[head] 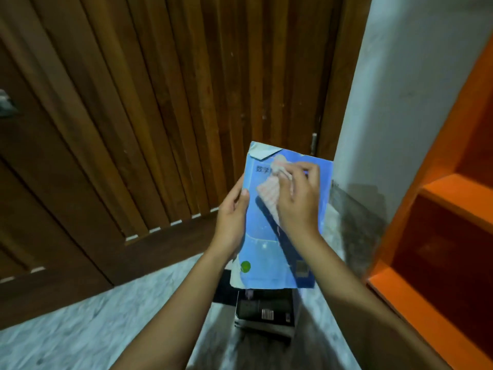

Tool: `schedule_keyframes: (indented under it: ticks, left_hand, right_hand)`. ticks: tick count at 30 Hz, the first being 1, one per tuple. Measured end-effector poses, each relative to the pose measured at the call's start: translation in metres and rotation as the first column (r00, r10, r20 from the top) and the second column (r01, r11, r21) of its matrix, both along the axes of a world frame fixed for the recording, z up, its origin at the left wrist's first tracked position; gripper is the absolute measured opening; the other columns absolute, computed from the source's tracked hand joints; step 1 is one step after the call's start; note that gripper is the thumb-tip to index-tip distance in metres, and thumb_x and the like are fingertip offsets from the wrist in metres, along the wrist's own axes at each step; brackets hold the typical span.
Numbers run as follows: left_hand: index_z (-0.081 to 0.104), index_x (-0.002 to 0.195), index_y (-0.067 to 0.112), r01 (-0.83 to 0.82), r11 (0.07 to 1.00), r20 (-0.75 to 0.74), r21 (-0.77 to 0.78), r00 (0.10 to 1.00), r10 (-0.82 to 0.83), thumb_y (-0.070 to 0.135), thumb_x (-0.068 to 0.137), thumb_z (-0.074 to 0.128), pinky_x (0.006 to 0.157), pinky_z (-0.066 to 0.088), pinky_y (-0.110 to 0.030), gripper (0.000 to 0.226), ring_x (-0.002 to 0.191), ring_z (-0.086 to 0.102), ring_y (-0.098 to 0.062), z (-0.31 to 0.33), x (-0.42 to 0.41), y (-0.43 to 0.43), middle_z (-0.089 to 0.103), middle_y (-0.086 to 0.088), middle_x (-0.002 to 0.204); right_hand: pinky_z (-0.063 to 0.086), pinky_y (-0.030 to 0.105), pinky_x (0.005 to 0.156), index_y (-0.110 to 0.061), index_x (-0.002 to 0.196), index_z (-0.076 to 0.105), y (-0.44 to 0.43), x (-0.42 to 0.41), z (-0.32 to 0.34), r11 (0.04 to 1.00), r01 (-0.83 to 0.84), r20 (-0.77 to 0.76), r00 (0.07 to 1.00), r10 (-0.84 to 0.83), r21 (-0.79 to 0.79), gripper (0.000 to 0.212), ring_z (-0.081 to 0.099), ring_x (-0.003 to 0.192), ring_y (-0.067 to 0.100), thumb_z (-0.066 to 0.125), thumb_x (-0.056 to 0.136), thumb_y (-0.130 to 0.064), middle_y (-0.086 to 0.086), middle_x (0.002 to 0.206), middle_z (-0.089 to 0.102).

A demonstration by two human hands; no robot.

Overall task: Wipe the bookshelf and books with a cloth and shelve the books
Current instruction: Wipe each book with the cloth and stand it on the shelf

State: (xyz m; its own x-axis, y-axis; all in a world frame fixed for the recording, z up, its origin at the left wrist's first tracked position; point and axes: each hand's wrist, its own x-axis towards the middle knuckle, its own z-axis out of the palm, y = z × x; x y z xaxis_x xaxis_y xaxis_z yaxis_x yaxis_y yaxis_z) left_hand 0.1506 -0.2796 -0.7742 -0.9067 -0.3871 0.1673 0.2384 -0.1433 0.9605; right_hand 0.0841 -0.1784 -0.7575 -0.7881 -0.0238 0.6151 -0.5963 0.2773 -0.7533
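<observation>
Between both hands, the worn blue paperback book runs lengthwise away; left hand grips its edge, right hand bunches a pale pink cloth on it, nearer the orange wooden bookshelf.

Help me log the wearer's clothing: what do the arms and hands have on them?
Nothing worn shows. The left hand and right hand are ungloved, the wrists carry no watch or bracelet, and both forearms are bare to the picture's edge; no sleeve shows.

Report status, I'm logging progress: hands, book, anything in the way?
Left hand grips blue book by its edge. Right hand holds cloth against its cover. Dark books stacked on floor below; orange shelf at right.
</observation>
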Motion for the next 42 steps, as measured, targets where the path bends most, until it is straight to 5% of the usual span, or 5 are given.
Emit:
schedule_keyframes:
  ticks: [8, 14, 19, 26, 42]
  left_hand:
    - [0.046, 0.136, 0.030, 0.112, 0.991, -0.207, 0.078, 0.974, -0.093, 0.025, 0.098, 0.041, 0.087, 0.054, -0.043, 0.038, 0.113, 0.061, -0.025, 0.077, 0.046, 0.034, 0.062, 0.000, 0.126]
    - [0.053, 0.128, 0.030, 0.117, 0.968, -0.212, 0.222, 0.975, -0.069, 0.022, 0.100, 0.040, 0.095, 0.048, -0.048, 0.032, 0.112, 0.062, -0.025, 0.090, 0.047, 0.050, 0.063, -0.002, 0.125]
    - [0.054, 0.124, 0.034, 0.167, 0.949, -0.262, 0.269, 0.960, -0.095, 0.020, 0.100, 0.039, 0.088, 0.052, -0.043, 0.032, 0.107, 0.065, -0.019, 0.095, 0.052, 0.057, 0.065, 0.003, 0.122]
    - [0.045, 0.137, 0.024, 0.139, 0.930, -0.298, 0.341, 0.954, -0.034, 0.016, 0.101, 0.038, 0.080, 0.057, -0.034, 0.038, 0.107, 0.064, -0.019, 0.099, 0.041, 0.055, 0.063, 0.000, 0.125]
    - [0.051, 0.132, 0.027, 0.106, 0.903, -0.236, 0.417, 0.972, -0.005, 0.017, 0.101, 0.039, 0.098, 0.046, -0.050, 0.035, 0.115, 0.060, -0.024, 0.083, 0.032, 0.062, 0.061, 0.000, 0.128]
  right_hand:
    - [0.038, 0.028, 0.088, 0.002, 0.096, 0.063, 0.062, -0.012, 0.060, 0.903, 0.371, 0.109, 0.928, -0.356, -0.217, 0.021, 0.052, 0.100, 0.036, 0.051, 0.088, -0.012, 0.023, 0.108, 0.048]
    - [0.041, 0.025, 0.079, -0.004, 0.091, 0.061, 0.034, 0.048, 0.066, 0.995, 0.097, -0.367, 0.927, -0.078, 0.034, 0.011, 0.049, 0.089, 0.022, 0.052, 0.086, -0.009, 0.013, 0.099, 0.050]
    - [0.046, 0.036, 0.082, -0.004, 0.093, 0.064, 0.071, 0.010, 0.046, 0.959, 0.264, 0.050, 0.964, -0.261, -0.099, 0.015, 0.055, 0.095, 0.033, 0.054, 0.087, -0.013, 0.004, 0.099, 0.044]
    - [0.041, 0.023, 0.085, -0.002, 0.089, 0.063, 0.071, 0.055, 0.034, 0.999, 0.045, -0.338, 0.940, -0.045, -0.008, 0.017, 0.052, 0.093, 0.024, 0.051, 0.087, -0.014, 0.008, 0.099, 0.047]
    - [0.038, 0.009, 0.080, 0.001, 0.089, 0.063, 0.085, 0.059, -0.004, 0.973, 0.159, 0.000, 0.987, -0.161, -0.164, 0.015, 0.055, 0.094, 0.028, 0.054, 0.085, -0.010, 0.006, 0.100, 0.047]
